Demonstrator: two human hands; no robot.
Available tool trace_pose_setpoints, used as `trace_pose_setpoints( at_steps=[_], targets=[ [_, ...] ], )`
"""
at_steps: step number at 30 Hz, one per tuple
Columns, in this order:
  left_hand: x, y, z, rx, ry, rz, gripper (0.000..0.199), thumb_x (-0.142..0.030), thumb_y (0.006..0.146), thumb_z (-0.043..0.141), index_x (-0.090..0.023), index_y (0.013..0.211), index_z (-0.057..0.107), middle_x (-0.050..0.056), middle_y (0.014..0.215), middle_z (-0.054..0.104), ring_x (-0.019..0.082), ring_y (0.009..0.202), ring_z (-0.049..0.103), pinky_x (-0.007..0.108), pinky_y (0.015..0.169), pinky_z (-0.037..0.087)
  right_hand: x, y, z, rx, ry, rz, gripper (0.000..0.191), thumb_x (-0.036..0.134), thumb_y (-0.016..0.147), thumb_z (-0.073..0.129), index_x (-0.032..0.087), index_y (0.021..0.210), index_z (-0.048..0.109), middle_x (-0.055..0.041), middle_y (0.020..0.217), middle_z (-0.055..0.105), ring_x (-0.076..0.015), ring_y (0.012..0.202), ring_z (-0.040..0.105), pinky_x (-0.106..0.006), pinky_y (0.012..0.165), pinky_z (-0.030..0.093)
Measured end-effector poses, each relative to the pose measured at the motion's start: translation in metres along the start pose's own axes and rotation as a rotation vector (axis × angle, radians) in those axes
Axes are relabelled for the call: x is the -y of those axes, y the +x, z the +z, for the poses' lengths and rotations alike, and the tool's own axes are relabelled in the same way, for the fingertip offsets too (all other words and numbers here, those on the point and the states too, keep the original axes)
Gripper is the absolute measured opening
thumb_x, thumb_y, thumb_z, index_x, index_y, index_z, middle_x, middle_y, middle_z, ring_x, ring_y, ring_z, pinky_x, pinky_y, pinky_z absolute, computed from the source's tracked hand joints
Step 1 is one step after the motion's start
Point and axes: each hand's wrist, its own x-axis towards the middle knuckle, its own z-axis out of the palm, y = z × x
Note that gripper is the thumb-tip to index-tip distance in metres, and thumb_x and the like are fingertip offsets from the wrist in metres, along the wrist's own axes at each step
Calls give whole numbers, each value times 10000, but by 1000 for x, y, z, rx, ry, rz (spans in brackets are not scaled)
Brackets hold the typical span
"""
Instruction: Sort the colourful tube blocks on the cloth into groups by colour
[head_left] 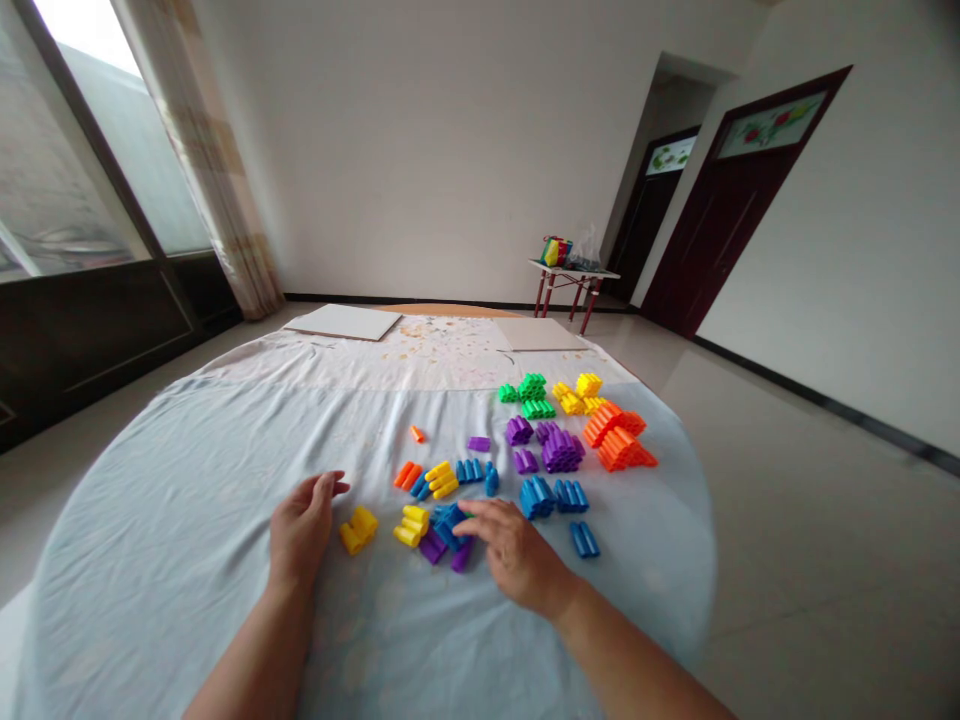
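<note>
My left hand point(304, 525) hovers at the left of the plastic tubes, its fingers loosely bent and apart with nothing visible in them. Closest to it is a pair of joined yellow tubes point(358, 530). My right hand point(517, 555) reaches in from the right, fingers stretched out over a blue tube cluster point(448, 524); whether the fingertips touch it I cannot tell. Around that cluster lie purple tubes point(432, 546) and a yellow group point(412, 525). Just behind are another yellow group point(442, 480), orange tubes point(408, 475) and a blue row point(470, 470).
Colour-sorted groups stand at the right: green point(532, 387), yellow point(589, 384), purple point(562, 450), orange point(625, 449) and blue point(537, 497). Two flat boards, one left point(346, 321) and one right point(541, 334), lie at the cloth-covered table's point(165, 500) far side.
</note>
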Motion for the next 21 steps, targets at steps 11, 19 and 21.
trace_pose_setpoints(
  at_steps=[11,19,21],
  targets=[
    [-5,-3,-3,-18,24,-3,430,-549,718,491,-196,861,689,54,803,724,238,860,634,358,868,455,5,9,19,-16,-114,218,499,239,780,672,170,1257,542,-98,1143,625,-235,1067,550,-396,958,448],
    [-7,-5,-2,-28,49,-1,407,-521,730,492,-197,866,697,55,814,729,240,876,638,354,866,460,5,-4,-3,130,17,15,587,15,702,484,226,1245,558,-31,1256,609,-175,1171,499,-354,1035,356],
    [-7,-5,-2,-32,54,3,416,-528,730,487,-195,868,696,56,809,730,238,864,641,349,853,466,7,-6,-1,132,7,9,580,30,700,498,228,1240,565,-45,1314,564,-190,1206,474,-369,1045,345]
  ],
)
